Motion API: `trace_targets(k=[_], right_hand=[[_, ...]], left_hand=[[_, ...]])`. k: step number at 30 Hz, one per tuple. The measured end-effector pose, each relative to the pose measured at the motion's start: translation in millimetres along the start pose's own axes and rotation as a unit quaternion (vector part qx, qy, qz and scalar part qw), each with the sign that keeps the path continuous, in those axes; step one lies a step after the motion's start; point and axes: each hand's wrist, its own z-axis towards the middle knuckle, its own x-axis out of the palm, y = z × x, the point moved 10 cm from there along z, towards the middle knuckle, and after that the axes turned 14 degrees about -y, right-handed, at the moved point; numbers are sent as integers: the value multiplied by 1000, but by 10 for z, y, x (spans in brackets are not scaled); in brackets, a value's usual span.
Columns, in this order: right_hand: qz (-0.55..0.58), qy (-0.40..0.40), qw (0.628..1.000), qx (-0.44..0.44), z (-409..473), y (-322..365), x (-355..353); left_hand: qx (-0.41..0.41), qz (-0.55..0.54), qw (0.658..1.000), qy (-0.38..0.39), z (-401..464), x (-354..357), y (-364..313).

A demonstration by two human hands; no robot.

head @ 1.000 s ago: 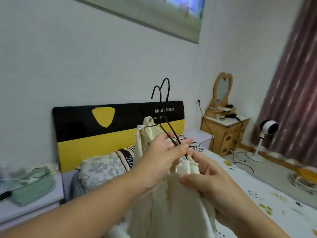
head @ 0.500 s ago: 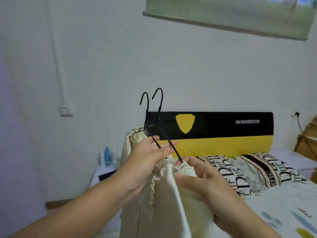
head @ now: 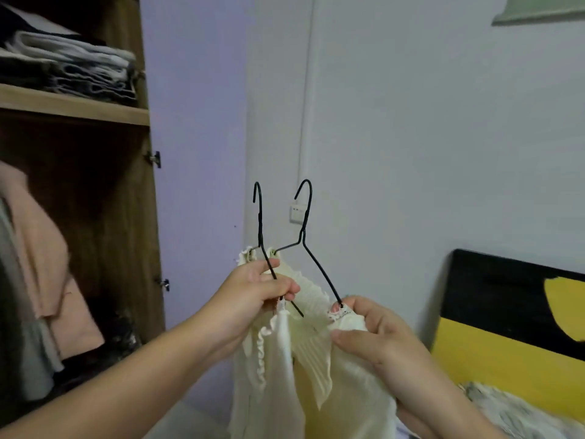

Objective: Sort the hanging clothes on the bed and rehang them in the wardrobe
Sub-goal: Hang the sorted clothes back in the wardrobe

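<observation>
Right hand (head: 376, 337): nearest the camera, low right; fingers curled round a bunched fold of the cream top (head: 304, 359), thumb on the lace edge where the right hanger (head: 311, 245) runs into the cloth.
Left hand (head: 253, 299): just beyond, forearm reaching in from the lower left; thumb and fingers pinched on the sloping wire of the left hanger (head: 262, 236) along with the ruffled neckline.
Cream top: held in the air between both hands, well short of the wardrobe (head: 120, 198), hem dropping out of view below.
Hangers: two black wire ones, both hooks upright and side by side above the hands, a little apart.
Step in hand: likely carrying the pair to the wardrobe for rehanging, judged from the open door at left.
Doing it well: best to keep both hooks upright and facing one way, draw them together, hold by the wire rather than the cloth so the straps do not slip off.
Next need: raising the hooks to a rail; rail not visible, only dark space under the shelf (head: 72, 106).
Wardrobe: at the left edge, pink garment (head: 47, 258) hanging inside, folded clothes (head: 72, 64) on the shelf.
Bed: headboard (head: 506, 312) at the far right.
</observation>
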Motion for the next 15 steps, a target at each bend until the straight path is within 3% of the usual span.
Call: trace_targets(k=[8,15], right_hand=[[-36,163,985,42,742,-250,517],[-13,260,963,75,1086,-487,1142]], left_hand=[[26,31,982,-186,347,-728,-81],[26,54,957,-283,473,-1403,-99]])
